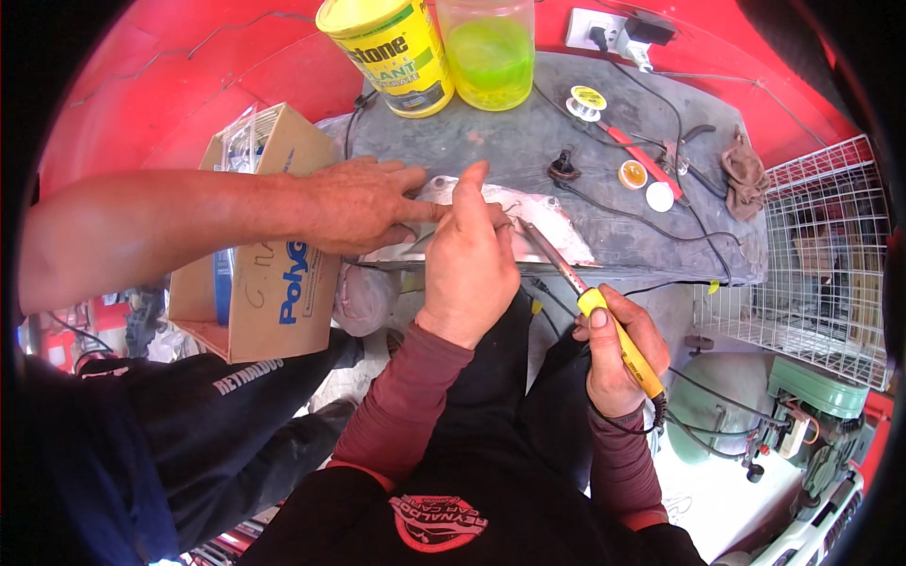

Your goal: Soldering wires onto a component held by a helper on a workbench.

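Observation:
My right hand [625, 354] grips the yellow handle of a soldering iron [618, 338], its metal shaft slanting up and left. The iron's tip is at a whitish, glossy curved panel [557, 229] lying near the front edge of the grey worktop. Over the middle of that panel is my left hand [469, 259], thumb up and fingers bent together; whatever they pinch cannot be made out. A co-worker's bare hand [363, 203] reaches in from the left, with its fingers on the panel beside my left hand. Our hands hide part of the panel.
Behind stand a yellow tub [396, 61] and a clear container of green liquid [489, 61]. A solder spool [586, 102], an amber tin [632, 174], its white lid [660, 196], pliers [672, 156] and cables lie rightward. A cardboard box [283, 283] stands left; a wire rack [816, 245] right.

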{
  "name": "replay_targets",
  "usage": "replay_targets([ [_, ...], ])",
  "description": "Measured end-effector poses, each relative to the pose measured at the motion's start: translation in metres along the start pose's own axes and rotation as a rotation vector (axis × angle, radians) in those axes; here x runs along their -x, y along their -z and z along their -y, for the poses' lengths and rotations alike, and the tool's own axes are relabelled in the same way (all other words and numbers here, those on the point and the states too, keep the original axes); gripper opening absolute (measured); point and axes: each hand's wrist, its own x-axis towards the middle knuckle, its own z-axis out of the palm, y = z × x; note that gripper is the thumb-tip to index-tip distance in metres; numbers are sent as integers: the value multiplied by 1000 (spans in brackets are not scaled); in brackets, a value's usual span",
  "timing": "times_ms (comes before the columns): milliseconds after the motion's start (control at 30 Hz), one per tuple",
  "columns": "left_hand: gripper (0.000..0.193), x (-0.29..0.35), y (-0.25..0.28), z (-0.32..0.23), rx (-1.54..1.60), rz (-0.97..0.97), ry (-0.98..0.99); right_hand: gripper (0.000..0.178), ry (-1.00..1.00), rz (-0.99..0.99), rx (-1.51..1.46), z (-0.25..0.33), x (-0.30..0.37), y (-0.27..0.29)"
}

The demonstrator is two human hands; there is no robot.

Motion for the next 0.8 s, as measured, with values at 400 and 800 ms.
replay_targets([
  [400, 69, -1, 1, -1, -10, 11, 15, 22, -1, 15, 10, 1, -1, 1],
  [800, 70, -4, 2, -3, -49, 32, 17, 22, -13, 17, 27, 0, -1, 3],
])
